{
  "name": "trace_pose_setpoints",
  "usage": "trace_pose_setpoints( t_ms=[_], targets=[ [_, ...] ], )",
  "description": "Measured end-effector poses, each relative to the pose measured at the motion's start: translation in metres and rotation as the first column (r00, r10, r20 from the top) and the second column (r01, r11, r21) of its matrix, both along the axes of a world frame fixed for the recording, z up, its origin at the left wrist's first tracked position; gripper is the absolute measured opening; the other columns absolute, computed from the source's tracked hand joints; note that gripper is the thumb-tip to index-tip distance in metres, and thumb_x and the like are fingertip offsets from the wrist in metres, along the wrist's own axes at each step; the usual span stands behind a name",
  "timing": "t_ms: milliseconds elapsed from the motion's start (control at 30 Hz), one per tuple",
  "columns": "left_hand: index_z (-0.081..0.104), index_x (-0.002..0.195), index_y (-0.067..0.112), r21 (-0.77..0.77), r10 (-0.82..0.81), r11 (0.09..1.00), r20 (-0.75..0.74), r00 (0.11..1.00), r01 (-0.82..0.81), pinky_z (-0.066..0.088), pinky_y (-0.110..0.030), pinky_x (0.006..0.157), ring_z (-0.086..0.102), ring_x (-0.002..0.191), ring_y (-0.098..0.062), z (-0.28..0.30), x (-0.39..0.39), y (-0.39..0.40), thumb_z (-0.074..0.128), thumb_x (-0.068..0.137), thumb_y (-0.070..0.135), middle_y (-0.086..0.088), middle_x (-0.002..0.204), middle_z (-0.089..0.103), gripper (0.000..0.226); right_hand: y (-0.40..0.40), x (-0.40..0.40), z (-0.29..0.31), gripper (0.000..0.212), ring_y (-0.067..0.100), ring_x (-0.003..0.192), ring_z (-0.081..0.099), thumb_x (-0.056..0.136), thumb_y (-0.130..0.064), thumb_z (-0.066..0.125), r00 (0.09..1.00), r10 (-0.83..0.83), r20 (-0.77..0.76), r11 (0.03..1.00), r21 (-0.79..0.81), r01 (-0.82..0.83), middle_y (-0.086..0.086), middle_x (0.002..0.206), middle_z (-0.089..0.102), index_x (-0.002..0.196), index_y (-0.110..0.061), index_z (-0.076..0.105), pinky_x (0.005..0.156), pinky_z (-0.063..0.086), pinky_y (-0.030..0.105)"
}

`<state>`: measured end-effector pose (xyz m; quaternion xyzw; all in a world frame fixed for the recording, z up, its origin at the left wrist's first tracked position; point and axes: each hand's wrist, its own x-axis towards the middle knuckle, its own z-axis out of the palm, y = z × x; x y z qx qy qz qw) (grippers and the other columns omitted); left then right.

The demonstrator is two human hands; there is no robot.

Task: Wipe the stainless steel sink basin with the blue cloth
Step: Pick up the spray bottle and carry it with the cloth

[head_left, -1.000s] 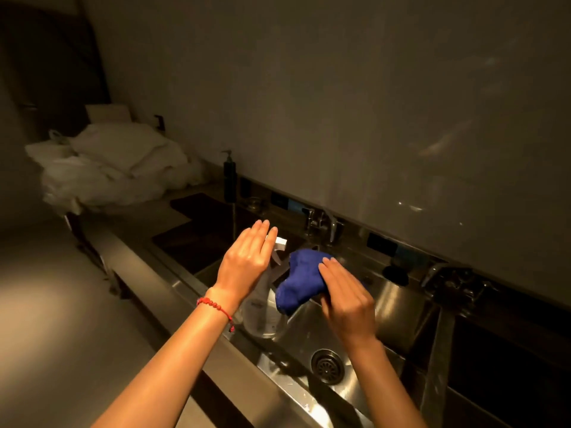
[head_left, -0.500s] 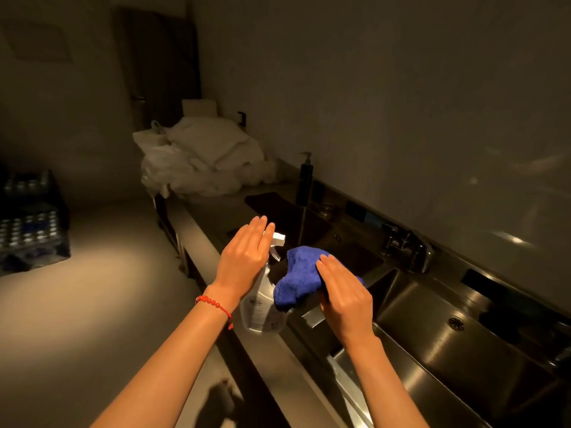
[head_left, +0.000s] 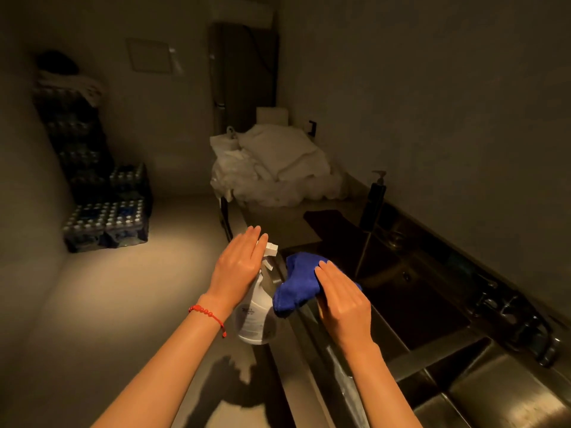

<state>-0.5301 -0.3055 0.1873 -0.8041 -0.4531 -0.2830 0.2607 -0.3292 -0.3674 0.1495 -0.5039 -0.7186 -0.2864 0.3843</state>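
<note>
Blue cloth (head_left: 298, 284): deep blue terry, bunched/crumpled, not spread flat. Held up above front rim of sink, near-left corner of basin, lower end drooping twd the rim; upper part partly covered by fingers.

Stainless steel sink basin (head_left: 401, 307): rectangular, steel, recessed in steel counter along wall. Interior dark, in shadow; small round fitting visible on back wall. Divider bar at right end, 2nd basin beyond it. Wet/dry: can't tell.
</note>
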Motion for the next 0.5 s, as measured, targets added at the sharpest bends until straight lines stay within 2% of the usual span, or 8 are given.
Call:
trace_pose_setpoints(
  t_ms=[200,500],
  targets=[
    [0.073,0.101,-0.006,-0.014,0.103,0.995,-0.004,0.995,-0.103,0.058,-0.044,0.078,0.072,0.094,-0.035,-0.003,-0.016,0.031,0.092,0.046,-0.005,-0.024,0.104,0.072,0.058,0.052,-0.007,0.000,0.052,0.027,0.101,0.065,0.056,0.001,0.084,0.994,0.108,-0.006,0.993,-0.040,-0.108,0.018,0.108,0.068,0.105,0.001,0.067,0.092,0.044,0.040],
    [0.072,0.101,-0.007,-0.040,0.161,0.986,-0.005,0.987,-0.161,0.057,-0.047,0.077,0.071,0.093,-0.037,-0.004,-0.038,0.086,0.093,0.042,-0.002,-0.026,0.104,0.071,0.063,0.116,-0.029,0.002,0.046,0.026,0.099,0.066,0.058,0.004,0.082,0.982,0.183,-0.040,0.981,-0.054,-0.185,0.017,0.105,0.069,0.102,0.001,0.069,0.090,0.047,0.039]
  ],
)
